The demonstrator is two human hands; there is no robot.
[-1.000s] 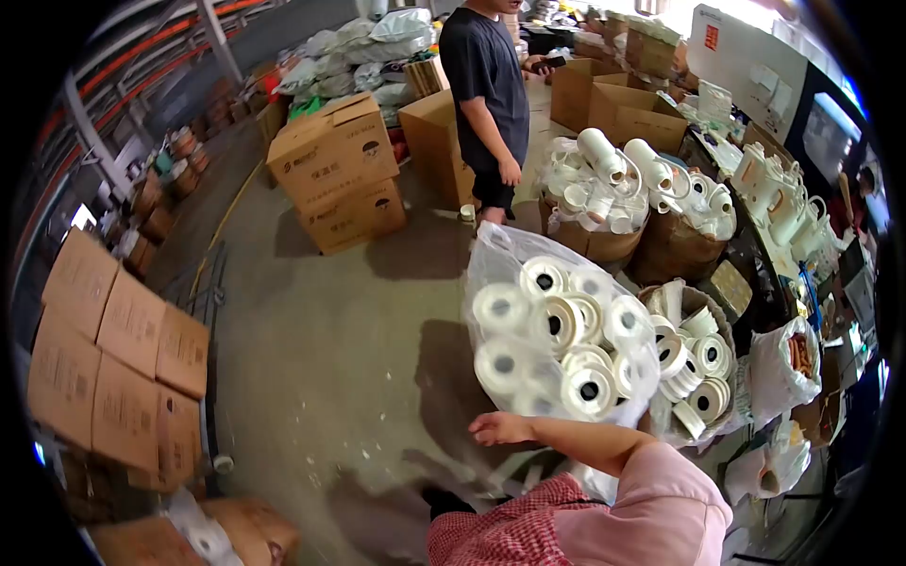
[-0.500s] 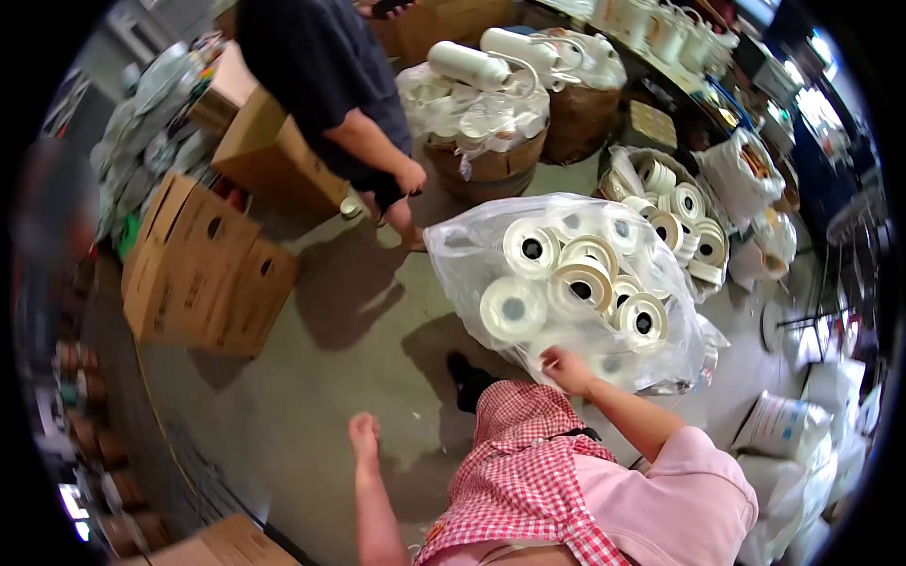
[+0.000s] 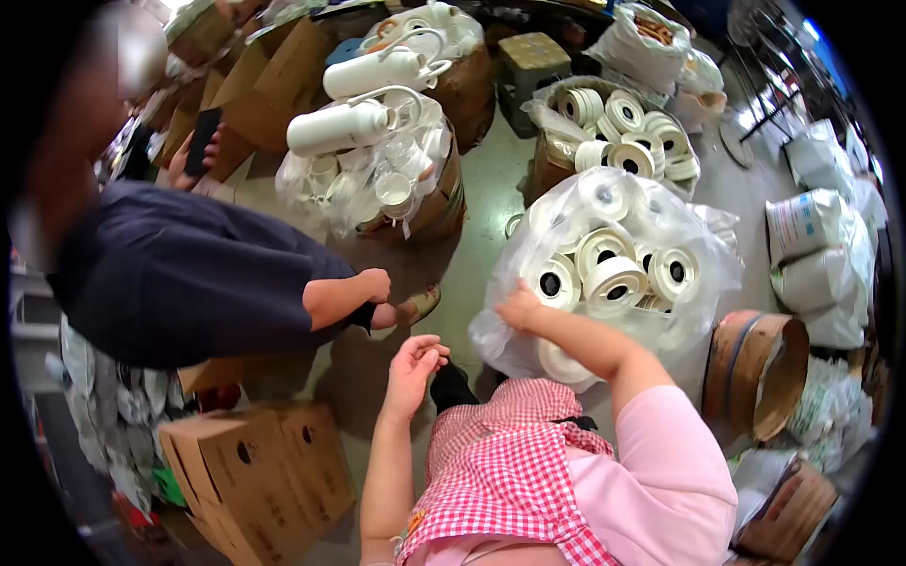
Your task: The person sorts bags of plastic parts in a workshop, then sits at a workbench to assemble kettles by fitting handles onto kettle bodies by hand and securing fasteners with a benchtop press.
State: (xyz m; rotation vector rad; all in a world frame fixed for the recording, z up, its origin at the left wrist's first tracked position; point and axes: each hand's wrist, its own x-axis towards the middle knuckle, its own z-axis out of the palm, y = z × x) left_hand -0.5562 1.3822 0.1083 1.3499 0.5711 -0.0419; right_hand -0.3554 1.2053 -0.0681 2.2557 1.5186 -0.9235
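Observation:
A large clear plastic bag (image 3: 500, 250) stands in front of me, its mouth spread wide. Inside lie several white spool-like rings (image 3: 615, 281) with dark centres. My right hand (image 3: 517, 307) is at the bag's near left side, fingers bent against the film and seemingly pinching it; the fingertips are partly hidden. To the left, my left hand (image 3: 413, 375) hovers over the floor, loosely curled and holding nothing. Its thumb and fingers are apart.
A person in dark clothes (image 3: 203, 274) stands close on the left, with a phone (image 3: 202, 141) in one hand. Cardboard boxes (image 3: 269, 472) are at lower left. White bottles (image 3: 340, 127) top a bagged bin ahead. An open drum (image 3: 755, 373) and white sacks (image 3: 812, 226) line the right.
My view has turned and shifted. My right hand has moved from the bag's near edge to its left side. The other person now appears closer on the left, and my left hand is higher.

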